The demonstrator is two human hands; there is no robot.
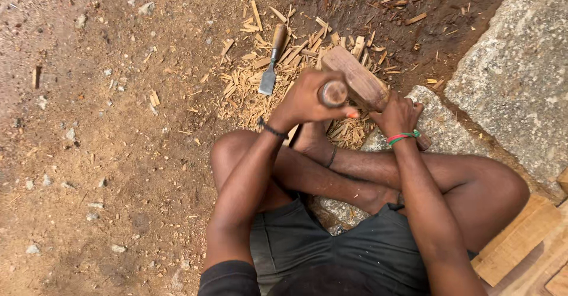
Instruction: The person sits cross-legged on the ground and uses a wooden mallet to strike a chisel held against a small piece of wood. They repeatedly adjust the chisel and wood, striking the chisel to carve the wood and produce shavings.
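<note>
My left hand (305, 102) is closed around the round wooden handle of a chisel (333, 93), held upright so I see its butt end from above. My right hand (397, 115) grips a heavy wooden mallet (357, 81), whose block head lies just right of the chisel handle, nearly touching it. The chisel's blade and whatever it cuts are hidden under my hands. I sit cross-legged on the ground, my foot (310, 139) under the hands. A second chisel (271, 59) with a wooden handle lies on the chips ahead.
Wood chips and shavings (296, 53) cover the soil in front of me. Large grey stones (520, 71) lie to the right, one (441, 127) beside my knee. Wooden planks (520, 240) sit at lower right. Bare dirt with pebbles spreads to the left.
</note>
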